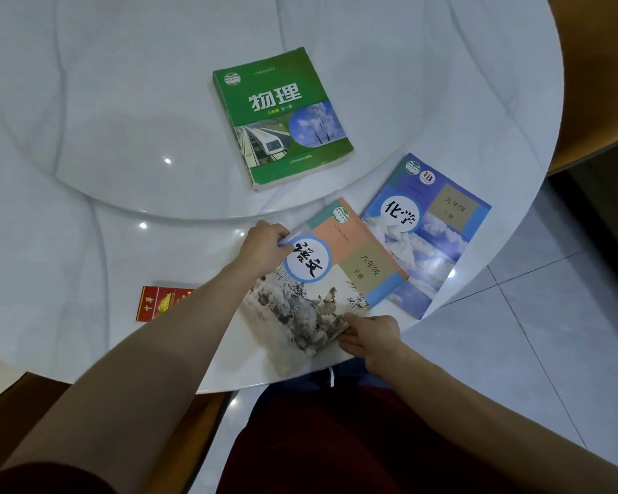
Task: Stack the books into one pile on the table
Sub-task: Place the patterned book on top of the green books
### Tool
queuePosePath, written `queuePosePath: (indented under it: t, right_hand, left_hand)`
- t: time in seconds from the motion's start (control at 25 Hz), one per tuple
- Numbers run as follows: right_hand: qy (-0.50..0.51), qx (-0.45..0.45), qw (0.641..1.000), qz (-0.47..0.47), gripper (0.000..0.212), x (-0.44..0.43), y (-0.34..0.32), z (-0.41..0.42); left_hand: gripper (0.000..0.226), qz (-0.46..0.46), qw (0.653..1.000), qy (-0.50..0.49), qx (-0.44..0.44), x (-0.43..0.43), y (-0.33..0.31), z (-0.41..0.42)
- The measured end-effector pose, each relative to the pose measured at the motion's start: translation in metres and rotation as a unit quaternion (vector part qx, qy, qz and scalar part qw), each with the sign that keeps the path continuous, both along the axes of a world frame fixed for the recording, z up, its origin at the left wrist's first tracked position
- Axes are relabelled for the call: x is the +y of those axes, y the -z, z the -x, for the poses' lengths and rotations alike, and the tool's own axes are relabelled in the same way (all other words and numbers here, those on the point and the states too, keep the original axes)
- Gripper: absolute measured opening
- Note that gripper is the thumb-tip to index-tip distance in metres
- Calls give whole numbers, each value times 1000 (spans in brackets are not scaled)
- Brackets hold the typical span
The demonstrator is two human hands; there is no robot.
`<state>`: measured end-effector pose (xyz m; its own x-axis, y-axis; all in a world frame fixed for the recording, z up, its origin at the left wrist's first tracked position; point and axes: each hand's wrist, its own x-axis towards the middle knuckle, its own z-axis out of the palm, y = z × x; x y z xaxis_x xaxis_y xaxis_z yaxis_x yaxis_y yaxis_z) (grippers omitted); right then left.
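Note:
Three books lie on a white round table [86, 244]. A green book [282, 115] rests flat on the raised glass turntable. A blue book [432, 233] lies near the table's right edge. An orange-and-snow-picture book [322, 276] sits nearest me, its right corner overlapping the blue book. My left hand [263, 249] grips this book's top left corner. At the book's bottom right corner, my right hand [370, 338] pinches the edge. The book looks slightly lifted at the corners.
A red cigarette pack [161, 303] lies on the table left of my left forearm. The glass turntable [122, 137] fills the table's middle. The table edge curves close to my lap; tiled floor [532, 333] and wooden chairs lie to the right.

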<state>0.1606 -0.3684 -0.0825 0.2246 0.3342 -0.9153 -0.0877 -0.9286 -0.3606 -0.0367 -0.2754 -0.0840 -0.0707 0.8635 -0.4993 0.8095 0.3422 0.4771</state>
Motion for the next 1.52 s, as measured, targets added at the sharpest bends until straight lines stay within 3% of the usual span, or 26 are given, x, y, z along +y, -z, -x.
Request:
queuePosePath:
  t: [0.08,0.24,0.36,0.48,0.64,0.8,1.0,1.28,1.52]
  right_hand:
    - [21,7,1000,6,33,-1,3,1]
    - [35,-2,999,8,16,-3,3,4]
    - [38,-20,999,-15,30,-6,4,7]
    - [48,-23,998,-46,22,-6,-2,9]
    - [134,97,985,-55,15,7,-12,6]
    - [117,165,978,-59,7,19,-23,5]
    - [87,166,977,-101,21,40,-35,4]
    - [25,131,973,-189,19,94,-61,0]
    - [-56,41,959,-273,13,176,-89,5]
  left_hand:
    - [22,8,998,-14,-62,-2,-10,2]
    - [16,36,988,-4,-151,-11,-30,7]
    - [9,46,972,-45,-225,-13,-35,13]
    - [12,52,955,-80,-280,-13,-40,14]
    - [14,36,933,-99,-344,-7,-43,17]
    - [14,25,927,-112,-358,0,-53,20]
    - [10,9,922,-170,-347,13,-64,31]
    - [7,-61,912,-250,-320,35,-76,31]
    - [6,-111,888,-322,-309,70,-84,33]
